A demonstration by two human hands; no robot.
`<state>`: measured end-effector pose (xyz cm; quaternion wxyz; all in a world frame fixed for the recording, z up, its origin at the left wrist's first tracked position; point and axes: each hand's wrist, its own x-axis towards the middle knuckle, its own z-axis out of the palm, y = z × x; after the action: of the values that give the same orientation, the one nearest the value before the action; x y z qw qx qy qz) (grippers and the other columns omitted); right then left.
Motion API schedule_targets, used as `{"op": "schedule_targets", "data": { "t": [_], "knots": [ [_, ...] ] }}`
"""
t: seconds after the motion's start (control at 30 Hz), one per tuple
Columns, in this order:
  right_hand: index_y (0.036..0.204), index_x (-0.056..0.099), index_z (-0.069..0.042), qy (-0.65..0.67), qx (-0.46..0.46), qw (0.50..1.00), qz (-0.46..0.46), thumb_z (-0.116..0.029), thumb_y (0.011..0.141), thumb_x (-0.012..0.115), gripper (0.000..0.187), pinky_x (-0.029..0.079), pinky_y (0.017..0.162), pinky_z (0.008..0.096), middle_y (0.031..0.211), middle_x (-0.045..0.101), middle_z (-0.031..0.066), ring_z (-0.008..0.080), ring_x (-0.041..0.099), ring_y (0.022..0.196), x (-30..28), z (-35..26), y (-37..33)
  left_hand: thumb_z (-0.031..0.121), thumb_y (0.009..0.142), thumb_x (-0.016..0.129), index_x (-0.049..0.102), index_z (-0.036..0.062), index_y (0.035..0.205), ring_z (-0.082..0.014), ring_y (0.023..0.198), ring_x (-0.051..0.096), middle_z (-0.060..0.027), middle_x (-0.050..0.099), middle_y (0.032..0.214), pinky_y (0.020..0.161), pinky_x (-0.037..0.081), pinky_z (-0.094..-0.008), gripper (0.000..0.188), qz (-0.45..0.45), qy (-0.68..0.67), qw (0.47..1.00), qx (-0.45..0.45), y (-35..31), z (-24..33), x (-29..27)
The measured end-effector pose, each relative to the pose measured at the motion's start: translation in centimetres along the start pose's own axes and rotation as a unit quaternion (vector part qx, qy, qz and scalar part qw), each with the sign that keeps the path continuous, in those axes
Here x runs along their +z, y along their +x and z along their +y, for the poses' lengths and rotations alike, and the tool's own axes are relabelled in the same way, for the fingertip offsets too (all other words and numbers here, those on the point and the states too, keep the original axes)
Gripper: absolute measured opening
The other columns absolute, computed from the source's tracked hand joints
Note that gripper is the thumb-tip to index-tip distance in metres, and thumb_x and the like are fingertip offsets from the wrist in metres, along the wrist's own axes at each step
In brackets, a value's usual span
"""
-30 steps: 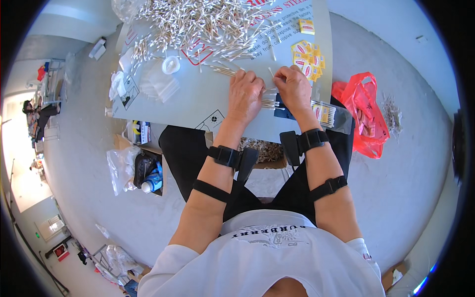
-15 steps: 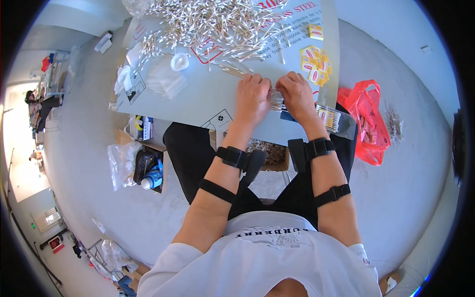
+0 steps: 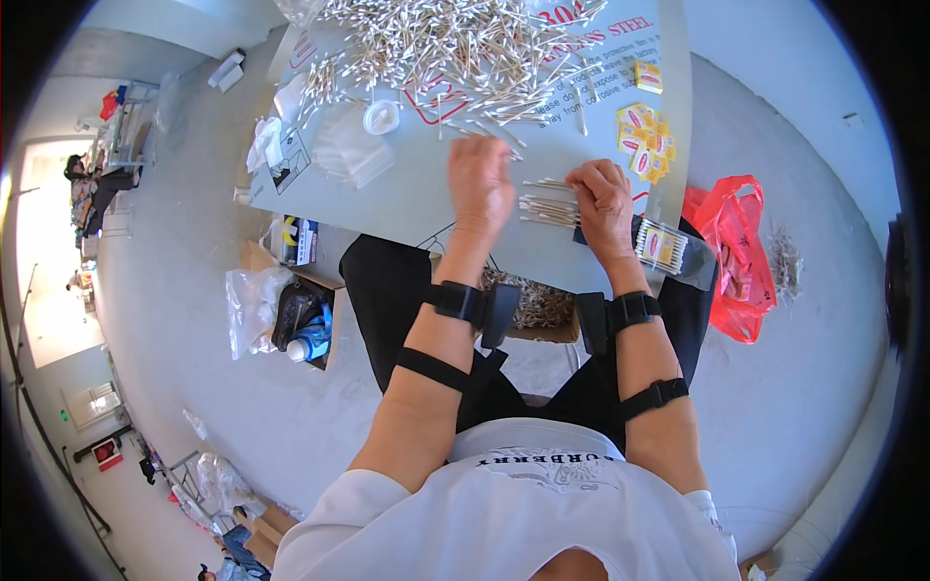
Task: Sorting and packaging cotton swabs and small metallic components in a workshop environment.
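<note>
My left hand [image 3: 481,189], slightly blurred, reaches over the table at the near edge of a big heap of cotton swabs [image 3: 455,48]; its fingertips are hidden, and a few loose swabs lie beside them. My right hand [image 3: 605,201] is closed, thumb and fingers pinched at the right ends of a small row of cotton swabs [image 3: 549,208] pointing left. Below its wrist, a flat pack of swabs with a yellow card [image 3: 661,245] lies at the table's near right edge. Several yellow cards [image 3: 644,143] are spread beyond my right hand.
Clear plastic bags [image 3: 351,150] and a round white tub [image 3: 381,118] lie on the metal-topped table [image 3: 417,198] at left. A red plastic bag [image 3: 741,252] stands at right. Beneath the table's edge is a box of swabs [image 3: 542,305]; a carton [image 3: 329,324] with bottles stands left.
My hands were close together over the swabs and have separated. My left hand has moved left toward the heap, uncovering the row of swabs beside my right hand. The whole view has shifted slightly.
</note>
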<state>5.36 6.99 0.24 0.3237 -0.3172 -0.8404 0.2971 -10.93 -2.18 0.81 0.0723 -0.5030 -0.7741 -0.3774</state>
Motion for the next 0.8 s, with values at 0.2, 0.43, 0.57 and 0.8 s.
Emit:
{"op": "schedule_targets", "data": {
  "t": [0.2,0.43,0.57,0.8],
  "knots": [
    [0.081,0.066,-0.01,0.018,-0.005,1.0,0.0,-0.004,0.08,0.062,0.007,0.04,0.08,0.0391,0.087,0.059,0.0037,0.0266,0.055,0.089,-0.1,0.3,-0.3,0.001,0.066,0.074,0.066,0.0127,0.086,-0.0282,0.088,0.053,-0.0046,0.055,0.082,0.076,0.041,-0.0413,0.025,-0.015,0.041,0.999,0.01,1.8,-3.2,-2.5],
    [0.08,0.066,-0.01,0.02,-0.011,1.0,-0.012,-0.004,0.079,0.062,0.008,0.04,0.081,0.038,0.088,0.06,0.0031,0.0256,0.055,0.089,-0.3,0.0,-0.3,0.006,0.064,0.079,0.068,0.0142,0.084,-0.0258,0.091,0.052,-0.0011,0.055,0.085,0.077,0.041,-0.04,0.024,-0.065,0.057,0.995,0.041,2.2,-3.8,-2.5],
    [0.08,0.066,-0.01,0.019,-0.008,1.0,-0.014,-0.004,0.078,0.061,0.009,0.04,0.081,0.0377,0.088,0.06,0.0027,0.0253,0.055,0.089,-0.4,0.0,-0.3,0.005,0.064,0.079,0.068,0.0145,0.084,-0.0258,0.091,0.052,-0.0012,0.055,0.085,0.077,0.041,-0.0398,0.025,-0.053,0.05,0.997,0.034,2.1,-3.5,-2.3],
    [0.08,0.066,-0.01,0.018,-0.009,1.0,-0.012,-0.003,0.078,0.061,0.009,0.04,0.081,0.0381,0.088,0.06,0.0025,0.0253,0.055,0.09,-0.3,-0.1,-0.4,0.004,0.065,0.078,0.067,0.0135,0.081,-0.0254,0.089,0.052,-0.0009,0.056,0.084,0.078,0.041,-0.0394,0.022,-0.058,0.043,0.996,0.051,2.4,-3.6,-2.2]
  ]
}}
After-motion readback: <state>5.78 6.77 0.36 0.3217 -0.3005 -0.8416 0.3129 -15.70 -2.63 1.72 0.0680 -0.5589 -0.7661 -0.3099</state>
